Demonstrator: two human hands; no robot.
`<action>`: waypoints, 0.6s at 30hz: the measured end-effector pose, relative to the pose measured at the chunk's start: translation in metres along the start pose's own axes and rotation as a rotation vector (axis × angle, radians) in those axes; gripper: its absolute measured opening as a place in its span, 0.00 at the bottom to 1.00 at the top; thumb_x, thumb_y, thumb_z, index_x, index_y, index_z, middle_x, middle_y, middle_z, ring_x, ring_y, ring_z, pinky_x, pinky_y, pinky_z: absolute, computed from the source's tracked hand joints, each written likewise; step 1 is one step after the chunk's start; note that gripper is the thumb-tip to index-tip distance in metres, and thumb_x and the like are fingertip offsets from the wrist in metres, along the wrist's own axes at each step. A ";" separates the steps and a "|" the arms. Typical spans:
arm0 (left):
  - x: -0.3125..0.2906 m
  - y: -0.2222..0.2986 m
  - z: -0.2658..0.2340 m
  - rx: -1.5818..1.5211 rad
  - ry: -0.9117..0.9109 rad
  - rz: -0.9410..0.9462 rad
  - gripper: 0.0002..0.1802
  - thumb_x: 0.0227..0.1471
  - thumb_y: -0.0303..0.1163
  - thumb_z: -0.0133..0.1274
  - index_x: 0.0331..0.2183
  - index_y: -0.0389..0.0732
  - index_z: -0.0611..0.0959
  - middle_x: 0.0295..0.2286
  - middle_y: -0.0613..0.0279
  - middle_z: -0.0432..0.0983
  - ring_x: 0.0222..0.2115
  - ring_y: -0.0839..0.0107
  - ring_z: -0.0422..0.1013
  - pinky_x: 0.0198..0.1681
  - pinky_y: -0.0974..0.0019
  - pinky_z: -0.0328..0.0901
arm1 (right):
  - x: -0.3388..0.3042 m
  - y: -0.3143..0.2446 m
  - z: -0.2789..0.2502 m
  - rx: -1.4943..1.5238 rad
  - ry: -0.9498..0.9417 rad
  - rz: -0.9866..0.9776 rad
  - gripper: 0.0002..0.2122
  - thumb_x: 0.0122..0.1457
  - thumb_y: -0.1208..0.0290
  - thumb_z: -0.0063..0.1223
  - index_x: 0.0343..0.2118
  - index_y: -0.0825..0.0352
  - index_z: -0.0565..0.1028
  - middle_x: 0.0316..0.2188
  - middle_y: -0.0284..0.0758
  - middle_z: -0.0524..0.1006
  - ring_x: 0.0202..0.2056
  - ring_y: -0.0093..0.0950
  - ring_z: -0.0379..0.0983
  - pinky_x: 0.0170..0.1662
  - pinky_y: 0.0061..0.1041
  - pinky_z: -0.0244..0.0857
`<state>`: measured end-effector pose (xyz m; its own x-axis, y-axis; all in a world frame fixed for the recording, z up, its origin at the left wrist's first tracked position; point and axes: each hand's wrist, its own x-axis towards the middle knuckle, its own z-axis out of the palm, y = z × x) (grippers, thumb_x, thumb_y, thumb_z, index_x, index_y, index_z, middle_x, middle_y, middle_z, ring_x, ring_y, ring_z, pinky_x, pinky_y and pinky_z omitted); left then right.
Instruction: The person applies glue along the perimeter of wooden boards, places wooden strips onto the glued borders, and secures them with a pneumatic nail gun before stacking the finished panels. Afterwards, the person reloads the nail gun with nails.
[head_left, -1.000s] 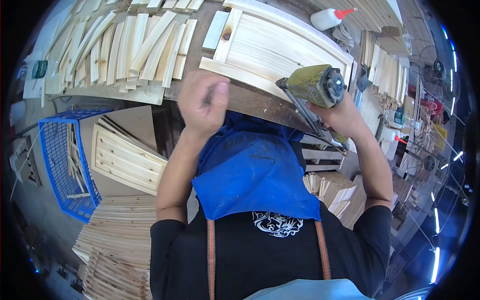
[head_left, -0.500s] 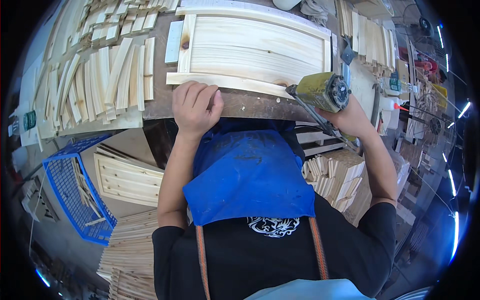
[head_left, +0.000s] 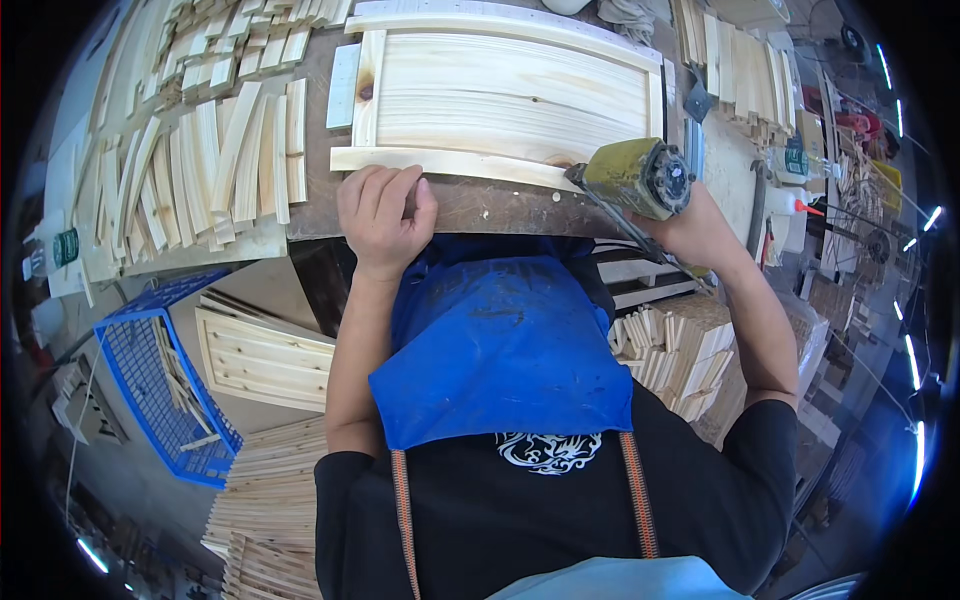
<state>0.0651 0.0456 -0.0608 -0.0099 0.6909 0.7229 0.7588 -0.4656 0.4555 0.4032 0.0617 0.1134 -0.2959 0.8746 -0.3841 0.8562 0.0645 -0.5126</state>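
A pale wooden panel [head_left: 510,92] lies on the brown workbench, framed by wooden strips. Along its near side runs a longer strip [head_left: 455,162], its left end jutting past the panel. My left hand [head_left: 385,215] is closed at this strip's left part, fingers curled against its near edge and thumb up. In my right hand [head_left: 695,230] is an olive-yellow nail gun [head_left: 640,180], my fingers wrapped round its handle and partly hidden by its body. The gun's nose is at the strip's right part, by a brown knot; whether it touches the wood I cannot tell.
Loose wooden strips [head_left: 215,160] lie in piles on the bench's left, with more [head_left: 745,75] at the far right. A glue bottle with a red tip [head_left: 790,203] is on the right. Below are a blue crate [head_left: 165,400], stacked boards [head_left: 265,490] and a wood bundle [head_left: 680,350].
Both hands and the nail gun sit very slightly further left in the picture, with a small shift of the whole view. My grip on each thing looks the same.
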 end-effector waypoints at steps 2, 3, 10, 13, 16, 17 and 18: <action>-0.002 0.001 0.001 -0.006 -0.010 -0.005 0.12 0.43 0.26 0.65 0.35 0.43 0.87 0.31 0.64 0.79 0.36 0.59 0.75 0.44 0.57 0.69 | -0.008 0.006 -0.009 0.120 0.062 0.101 0.18 0.55 0.76 0.67 0.49 0.70 0.79 0.39 0.37 0.84 0.36 0.24 0.78 0.41 0.28 0.73; -0.003 0.002 0.002 -0.008 -0.019 -0.013 0.12 0.43 0.26 0.65 0.35 0.43 0.87 0.31 0.63 0.79 0.37 0.59 0.75 0.44 0.57 0.69 | -0.012 0.011 -0.016 0.181 0.093 0.152 0.18 0.55 0.75 0.67 0.49 0.70 0.79 0.38 0.36 0.84 0.34 0.23 0.78 0.38 0.27 0.73; 0.025 0.031 -0.015 -0.266 -0.134 -0.258 0.11 0.50 0.27 0.62 0.39 0.40 0.86 0.34 0.59 0.80 0.40 0.60 0.75 0.47 0.58 0.68 | -0.046 0.119 -0.073 -0.008 0.281 0.581 0.19 0.56 0.67 0.65 0.49 0.70 0.79 0.34 0.39 0.84 0.32 0.26 0.78 0.36 0.28 0.72; 0.086 0.063 -0.053 -1.101 -0.206 -0.410 0.28 0.68 0.52 0.42 0.45 0.35 0.83 0.37 0.50 0.80 0.43 0.58 0.75 0.52 0.55 0.68 | -0.059 0.212 -0.071 -0.257 0.485 0.514 0.27 0.53 0.59 0.65 0.53 0.72 0.77 0.38 0.54 0.83 0.40 0.49 0.82 0.47 0.40 0.73; 0.156 0.117 -0.103 -1.578 -0.313 -0.162 0.41 0.68 0.66 0.28 0.59 0.47 0.80 0.45 0.47 0.80 0.48 0.52 0.74 0.54 0.47 0.66 | -0.061 0.268 -0.065 -0.376 0.550 0.577 0.32 0.53 0.58 0.63 0.58 0.73 0.71 0.41 0.57 0.82 0.44 0.54 0.79 0.50 0.44 0.72; 0.159 0.123 -0.115 -1.549 -0.306 -0.168 0.41 0.68 0.66 0.28 0.59 0.47 0.80 0.45 0.47 0.80 0.48 0.52 0.74 0.54 0.47 0.66 | -0.054 0.277 -0.061 -0.429 0.582 0.601 0.35 0.53 0.57 0.63 0.61 0.73 0.68 0.43 0.59 0.81 0.46 0.57 0.78 0.51 0.46 0.71; 0.157 0.126 -0.116 -1.525 -0.298 -0.158 0.40 0.68 0.66 0.29 0.58 0.46 0.80 0.44 0.48 0.80 0.47 0.52 0.75 0.54 0.47 0.66 | -0.053 0.282 -0.058 -0.428 0.582 0.590 0.35 0.53 0.57 0.63 0.61 0.73 0.68 0.43 0.59 0.81 0.46 0.57 0.78 0.51 0.46 0.71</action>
<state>0.0835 0.0313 0.1708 0.2419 0.7798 0.5774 -0.5920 -0.3529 0.7246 0.6852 0.0613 0.0335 0.3969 0.9178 0.0125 0.9177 -0.3971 0.0138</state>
